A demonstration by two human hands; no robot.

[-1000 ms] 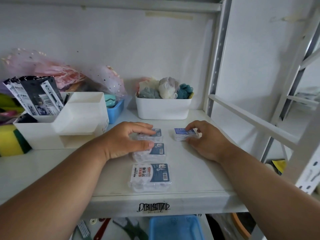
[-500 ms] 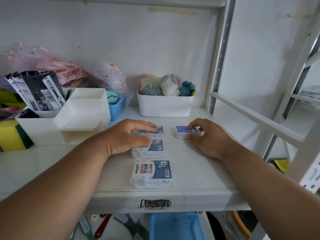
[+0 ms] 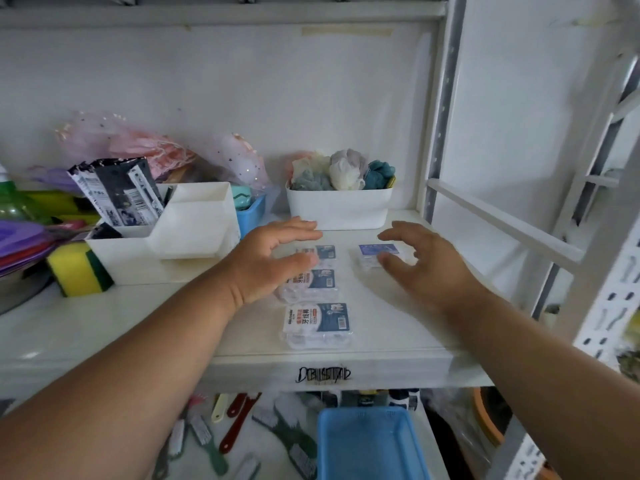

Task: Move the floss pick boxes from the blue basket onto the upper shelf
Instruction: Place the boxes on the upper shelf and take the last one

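Your left hand (image 3: pixel 273 261) & right hand (image 3: pixel 420 263) hover spread, fingers loose, over four floss pick boxes (image 3: pixel 317 323) near the shelf (image 3: pixel 381 344) front edge; blue basket (image 3: pixel 369 445) sits below

A white wall (image 3: pixel 214 81) stood behind the shelf, with a strip of tape (image 3: pixel 347 30) stuck near its top. A grey metal post (image 3: pixel 441 109) with small holes ran up the right side. A white bar (image 3: pixel 502 218) slanted down from it toward the near right. Another shelf board (image 3: pixel 221 15) crossed overhead. The light was soft and pale, like daylight.
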